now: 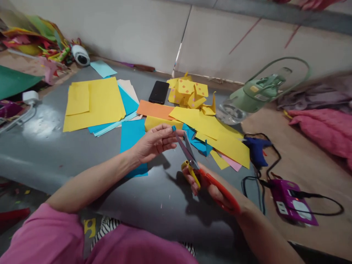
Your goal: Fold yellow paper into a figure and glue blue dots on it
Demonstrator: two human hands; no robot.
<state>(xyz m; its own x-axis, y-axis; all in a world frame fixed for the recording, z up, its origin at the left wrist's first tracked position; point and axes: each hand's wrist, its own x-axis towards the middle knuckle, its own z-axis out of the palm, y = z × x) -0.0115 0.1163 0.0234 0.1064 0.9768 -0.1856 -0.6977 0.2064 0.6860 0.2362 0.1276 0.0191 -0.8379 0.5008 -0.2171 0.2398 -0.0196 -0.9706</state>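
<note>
My left hand is closed in a pinch, with a small blue piece of paper at its fingertips. My right hand grips a pair of scissors by the red handle. Their blades stand apart and point up towards the left fingertips, close to the blue piece. At the right fingers there is also a yellow curled piece; whether it is paper or part of the handle I cannot tell. Under the left forearm and hand lies a blue sheet.
Yellow sheets lie at the left, more yellow strips at the right. Behind are a black phone, a spotted yellow paper construction and a green bottle. A blue glue gun and a purple power strip, with cords, occupy the right side.
</note>
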